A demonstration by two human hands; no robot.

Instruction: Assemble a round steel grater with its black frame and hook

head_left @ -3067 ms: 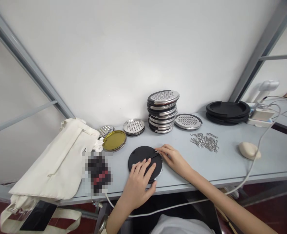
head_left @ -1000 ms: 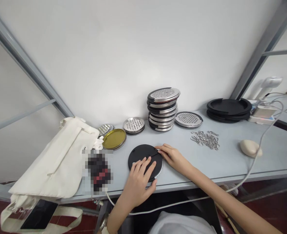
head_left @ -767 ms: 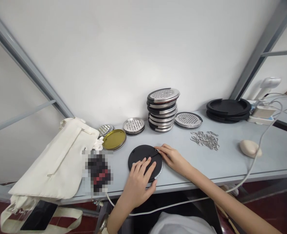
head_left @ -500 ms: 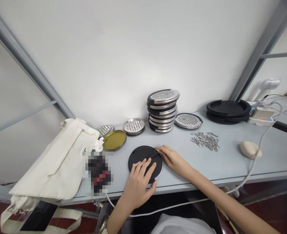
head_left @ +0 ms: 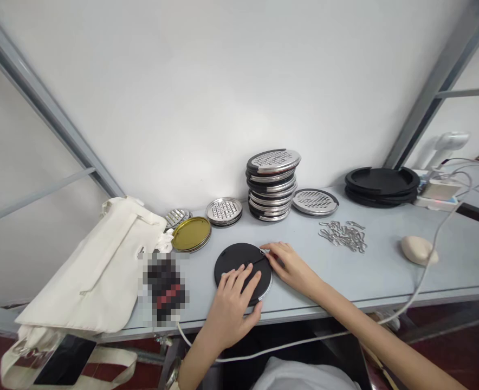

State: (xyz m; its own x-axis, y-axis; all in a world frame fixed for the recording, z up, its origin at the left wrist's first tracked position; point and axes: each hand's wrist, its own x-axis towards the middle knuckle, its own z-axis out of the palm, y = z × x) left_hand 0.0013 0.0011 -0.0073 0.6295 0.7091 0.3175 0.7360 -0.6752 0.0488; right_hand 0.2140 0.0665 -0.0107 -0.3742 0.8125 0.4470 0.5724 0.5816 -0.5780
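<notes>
A round black disc (head_left: 233,257) with a silver rim showing at its right lies flat near the table's front edge. My left hand (head_left: 235,300) rests on it, fingers spread across the top and thumb by the near rim. At the disc's upper right edge, my right hand (head_left: 290,268) pinches a small metal wire clip (head_left: 263,252). A dark line runs from the clip toward the disc's middle; I cannot tell if it is a slot or part of the clip. Several similar metal clips (head_left: 343,236) lie in a loose pile to the right.
Behind the disc stands a tall stack of grater discs (head_left: 272,187), with a single grater disc (head_left: 316,201) beside it. Gold lids (head_left: 191,234) and grater plates (head_left: 224,210) sit left, black rings (head_left: 381,187) right. A white bag (head_left: 89,265) and a white cable (head_left: 428,260) flank the work area.
My right fingers have shifted slightly at the disc's upper right edge, and the clip there sits at a slightly different angle. The left hand stays in place.
</notes>
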